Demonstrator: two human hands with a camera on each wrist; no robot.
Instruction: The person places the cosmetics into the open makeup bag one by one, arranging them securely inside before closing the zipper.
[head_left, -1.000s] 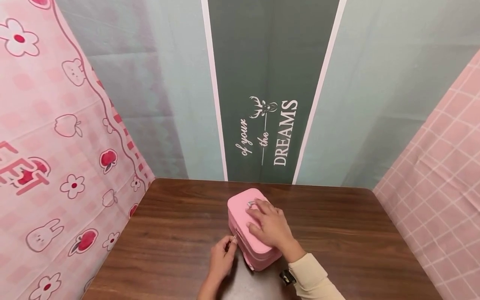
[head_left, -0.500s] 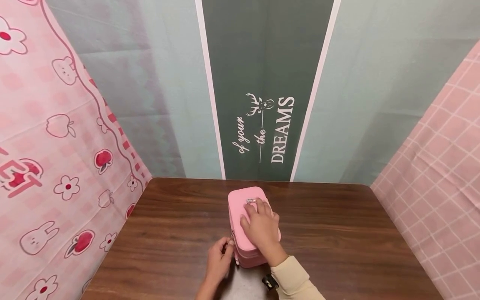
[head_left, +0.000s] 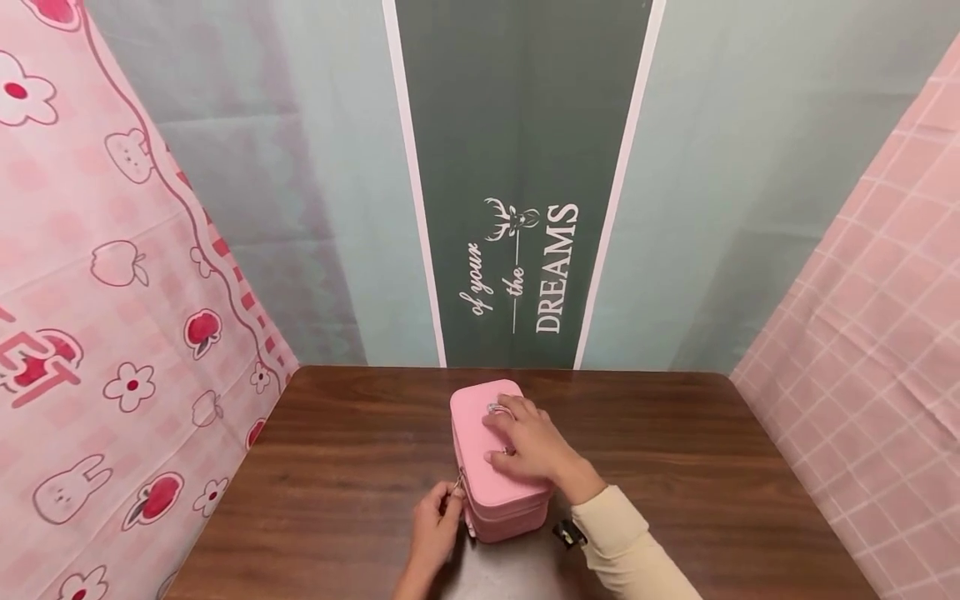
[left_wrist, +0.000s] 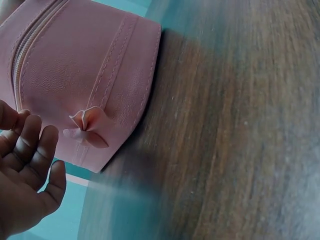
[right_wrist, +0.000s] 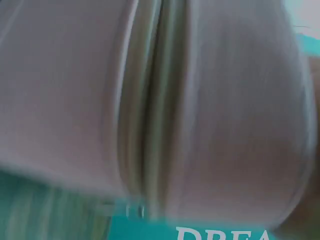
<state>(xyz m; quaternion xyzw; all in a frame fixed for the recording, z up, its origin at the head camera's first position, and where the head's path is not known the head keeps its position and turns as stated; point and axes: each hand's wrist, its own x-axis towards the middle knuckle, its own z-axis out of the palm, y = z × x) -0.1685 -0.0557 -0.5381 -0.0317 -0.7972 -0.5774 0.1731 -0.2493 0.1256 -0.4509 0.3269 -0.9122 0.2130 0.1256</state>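
A pink zippered case [head_left: 474, 429] with rounded corners stands on the table, a silver ring-like handle [head_left: 495, 408] on its lid. Beside its left side my left hand [head_left: 437, 525] pinches the zipper pull [head_left: 459, 481] between thumb and finger. The left wrist view shows the zipper [left_wrist: 21, 60] curving along the case wall and a small pink bow [left_wrist: 87, 129] below the fingers. On the lid rests my right hand [head_left: 536, 446], fingers spread, fingertips near the handle. In the blurred right wrist view, a dark gap runs between the zipper's edges [right_wrist: 150, 110].
The case is on a brown wood-grain table [head_left: 675, 467]. Behind it hangs a grey-green curtain [head_left: 517, 100] with white lettering. Pink patterned cloths flank the table, one at the left [head_left: 150, 350] and a checked one [head_left: 885, 292] at the right.
The case has turned slightly on the table. My right hand has shifted on the lid and its wrist has swung back rightward. My left hand keeps its pinch on the zipper pull.
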